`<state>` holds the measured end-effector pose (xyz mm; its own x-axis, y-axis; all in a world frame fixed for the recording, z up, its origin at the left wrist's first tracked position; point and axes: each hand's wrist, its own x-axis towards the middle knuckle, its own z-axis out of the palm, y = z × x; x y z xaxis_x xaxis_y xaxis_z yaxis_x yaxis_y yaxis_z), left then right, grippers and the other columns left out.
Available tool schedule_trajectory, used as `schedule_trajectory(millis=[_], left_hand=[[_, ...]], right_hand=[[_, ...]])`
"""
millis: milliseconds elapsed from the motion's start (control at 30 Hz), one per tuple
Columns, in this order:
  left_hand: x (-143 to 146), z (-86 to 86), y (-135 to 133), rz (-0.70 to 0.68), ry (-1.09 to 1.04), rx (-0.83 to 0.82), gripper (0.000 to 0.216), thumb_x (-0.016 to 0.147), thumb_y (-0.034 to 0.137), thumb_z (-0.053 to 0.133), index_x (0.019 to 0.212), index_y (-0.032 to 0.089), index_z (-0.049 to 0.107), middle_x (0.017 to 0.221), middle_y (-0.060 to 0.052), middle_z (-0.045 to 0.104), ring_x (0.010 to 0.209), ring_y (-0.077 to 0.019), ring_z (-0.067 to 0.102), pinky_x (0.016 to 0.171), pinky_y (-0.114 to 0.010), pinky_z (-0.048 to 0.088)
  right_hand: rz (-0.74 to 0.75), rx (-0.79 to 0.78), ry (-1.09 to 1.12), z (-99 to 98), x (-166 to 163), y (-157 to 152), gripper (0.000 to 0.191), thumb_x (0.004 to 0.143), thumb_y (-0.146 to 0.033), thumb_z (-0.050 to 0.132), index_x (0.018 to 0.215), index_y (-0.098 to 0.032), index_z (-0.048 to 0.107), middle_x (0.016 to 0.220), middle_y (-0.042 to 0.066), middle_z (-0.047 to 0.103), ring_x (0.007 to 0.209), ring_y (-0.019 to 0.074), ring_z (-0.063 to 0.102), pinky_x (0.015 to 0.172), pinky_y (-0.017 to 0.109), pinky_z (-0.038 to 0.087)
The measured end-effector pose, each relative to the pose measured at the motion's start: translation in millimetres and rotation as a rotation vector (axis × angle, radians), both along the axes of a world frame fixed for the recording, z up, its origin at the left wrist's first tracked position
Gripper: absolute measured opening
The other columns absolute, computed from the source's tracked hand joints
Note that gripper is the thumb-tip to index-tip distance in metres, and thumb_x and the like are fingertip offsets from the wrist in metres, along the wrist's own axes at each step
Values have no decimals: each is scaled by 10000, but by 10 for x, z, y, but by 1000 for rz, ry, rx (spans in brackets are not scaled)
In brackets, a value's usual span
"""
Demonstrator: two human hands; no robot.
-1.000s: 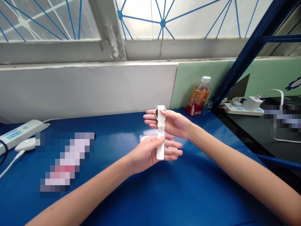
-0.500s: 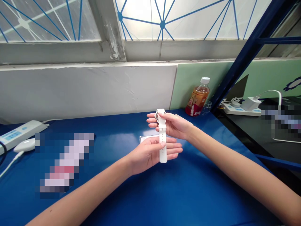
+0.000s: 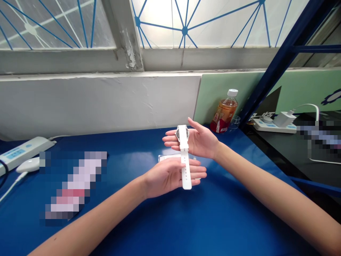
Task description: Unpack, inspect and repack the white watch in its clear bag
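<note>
Left hand lies palm up, fingers flat and unclenched, the white watch strap resting across them. Right hand, likewise spread flat, supports the watch face above the blue counter. Bottle stands beyond, near the wall

A white watch with a dark face. A bright blue bench. A bottle of amber drink with a white cap and red label. A pale green board. White power strips. Blue lines criss-cross the frosted window.
</note>
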<state>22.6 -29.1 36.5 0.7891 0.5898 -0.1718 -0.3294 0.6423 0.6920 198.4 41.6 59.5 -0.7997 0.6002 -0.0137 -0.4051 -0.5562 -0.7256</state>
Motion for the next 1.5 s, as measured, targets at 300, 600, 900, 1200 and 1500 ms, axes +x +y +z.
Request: schedule_trajectory(millis=[300,600,900,1200,1500], left_hand=[[-6,-10,5,-25,42,48,308,975,170,484,1187,21,649,1310,-242,598,1248,-359,555,1083,-508,374],[0,-25,2,8,28,22,296,966,171,502,1194,28,624,1292,-258,604,1214,-357,585,1059,-504,394],[13,15,10,50,47,24,312,954,197,481,1157,21,639,1164,-239,681,1092,-336,662,1011,-484,424],[-23,111,31,292,-54,-169,683,969,542,367,1296,-38,520,1292,-282,589,1228,-371,566,1082,-460,366],[35,136,11,395,40,-26,440,958,320,522,1298,43,538,1364,-217,559,1321,-334,486,1130,-456,340]], right_hand=[[-4,3,-14,-4,2,4,761,1004,-549,107,1249,7,565,1255,239,639,1132,282,639,1055,433,416],[-19,-3,-27,-14,-6,1,608,988,-436,197,1240,-35,577,1235,190,661,1101,274,653,1051,443,409],[-98,-27,14,-56,13,38,452,948,-295,309,1183,-49,607,914,118,722,864,210,671,884,371,505],[-469,-100,93,-57,17,120,167,957,-228,527,839,-176,633,688,-1,699,720,117,697,782,233,563],[-448,367,-138,-61,-66,5,258,890,-413,658,1014,-198,728,1038,65,757,1028,188,676,967,339,494]])
